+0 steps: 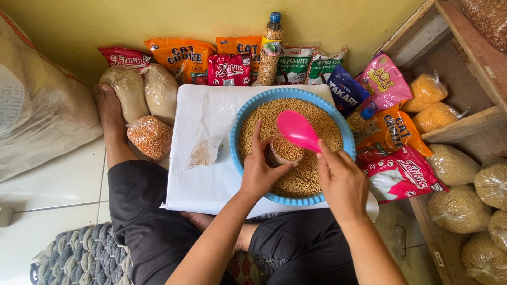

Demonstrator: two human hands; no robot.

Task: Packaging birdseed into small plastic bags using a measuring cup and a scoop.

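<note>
feed packets, bottle, wooden shelf

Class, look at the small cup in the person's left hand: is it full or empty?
Full: the small cup, held by the left hand inside the blue basin, shows pellets up to its rim.

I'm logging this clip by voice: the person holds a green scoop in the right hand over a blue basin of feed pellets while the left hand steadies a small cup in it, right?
Not quite: the scoop is pink, not green, as the head view shows. The right hand does hold it over the blue basin, and the left hand steadies the small cup.
</note>
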